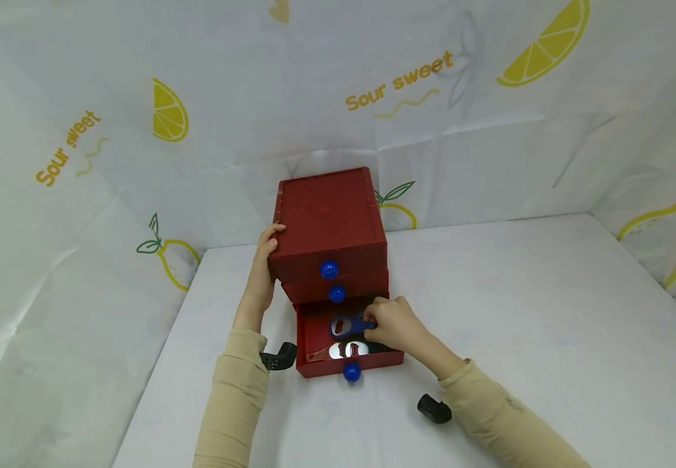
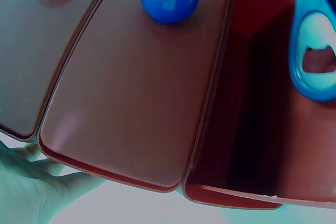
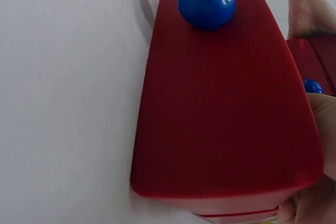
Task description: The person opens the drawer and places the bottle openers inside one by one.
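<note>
A red cabinet of three drawers (image 1: pixel 329 214) with blue round knobs stands on the table, its bottom drawer (image 1: pixel 309 372) pulled out. My left hand (image 1: pixel 263 266) rests against the cabinet's left side near the top; in the left wrist view its fingers (image 2: pixel 50 167) reach behind that side. Inside the drawer, my right hand (image 1: pixel 396 323) pinches the handle end of a blue bottle opener (image 1: pixel 338 327), whose metal head points left. Below it in the drawer lie a red-handled bottle opener (image 1: pixel 317 355) and a black-handled one (image 1: pixel 377 346), their metal heads side by side.
The two upper drawers are closed, with blue knobs (image 1: pixel 329 270) on their fronts. A white cloth with lemon prints (image 1: pixel 168 120) hangs behind the white-covered table (image 1: pixel 513 312). Black wrist mounts (image 1: pixel 280 357) stick out from both sleeves.
</note>
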Tool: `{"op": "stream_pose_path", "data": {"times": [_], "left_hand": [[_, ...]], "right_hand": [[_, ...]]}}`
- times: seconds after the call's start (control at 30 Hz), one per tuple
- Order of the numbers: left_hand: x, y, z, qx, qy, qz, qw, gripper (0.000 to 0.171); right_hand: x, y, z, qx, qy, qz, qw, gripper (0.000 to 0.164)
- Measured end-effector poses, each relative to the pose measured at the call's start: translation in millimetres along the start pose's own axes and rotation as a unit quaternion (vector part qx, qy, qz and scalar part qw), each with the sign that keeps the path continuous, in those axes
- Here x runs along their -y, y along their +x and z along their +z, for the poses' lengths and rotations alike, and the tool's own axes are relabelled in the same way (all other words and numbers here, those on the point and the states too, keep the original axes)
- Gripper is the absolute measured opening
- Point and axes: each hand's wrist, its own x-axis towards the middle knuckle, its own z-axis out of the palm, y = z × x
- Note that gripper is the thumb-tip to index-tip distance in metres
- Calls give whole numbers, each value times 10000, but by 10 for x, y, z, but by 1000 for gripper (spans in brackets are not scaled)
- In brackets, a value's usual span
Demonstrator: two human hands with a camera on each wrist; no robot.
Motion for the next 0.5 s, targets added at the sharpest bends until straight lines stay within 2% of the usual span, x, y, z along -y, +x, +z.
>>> {"op": "stream_pose_path", "data": {"times": [0.07, 0.23, 0.5], "left_hand": [[-3, 1, -3, 6, -7, 8, 10000, 37], [7, 1, -12, -22, 14, 12, 10000, 37], [9, 7, -13, -9, 63, -21, 10000, 37]], "right_hand": [[13, 16, 37, -2, -184, -3, 9998, 17], [53, 75, 94, 194, -254, 209, 9993, 17], [57, 98, 170, 36, -514, 160, 9985, 18]]}}
